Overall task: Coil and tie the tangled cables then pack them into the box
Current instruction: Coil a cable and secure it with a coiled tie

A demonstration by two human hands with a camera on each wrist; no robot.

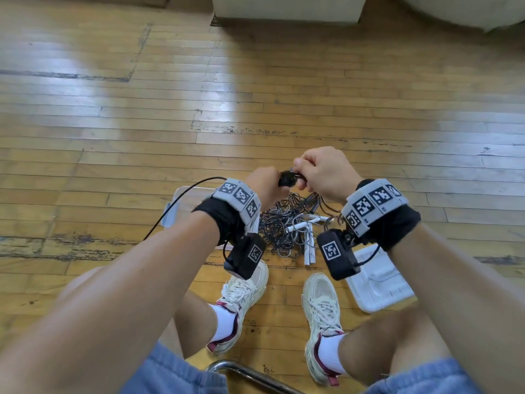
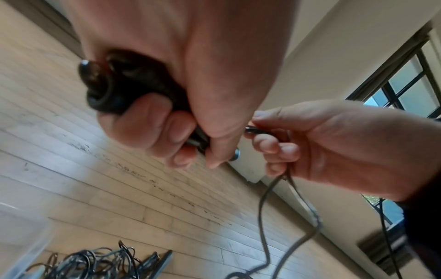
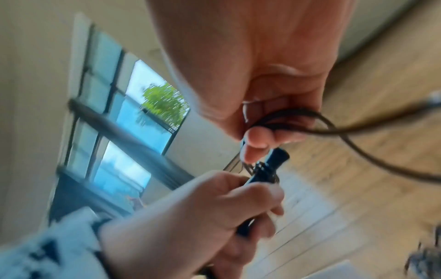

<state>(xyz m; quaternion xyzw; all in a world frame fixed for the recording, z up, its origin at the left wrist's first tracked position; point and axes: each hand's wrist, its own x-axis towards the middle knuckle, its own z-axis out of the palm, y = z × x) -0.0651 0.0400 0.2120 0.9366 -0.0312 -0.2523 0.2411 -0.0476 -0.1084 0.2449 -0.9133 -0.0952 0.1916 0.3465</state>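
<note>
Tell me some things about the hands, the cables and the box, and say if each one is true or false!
1. The left hand grips a black coiled cable. True.
2. The right hand is open and holds nothing. False: it pinches a thin cable end next to the coil.
3. A tangled pile of cables lies on the wood floor in front of the shoes. True.
4. The white lid sits closed on the box. False: it lies on the floor by the right shoe.
5. The pile is already packed in the clear box. False: it lies on the floor beside it.
</note>
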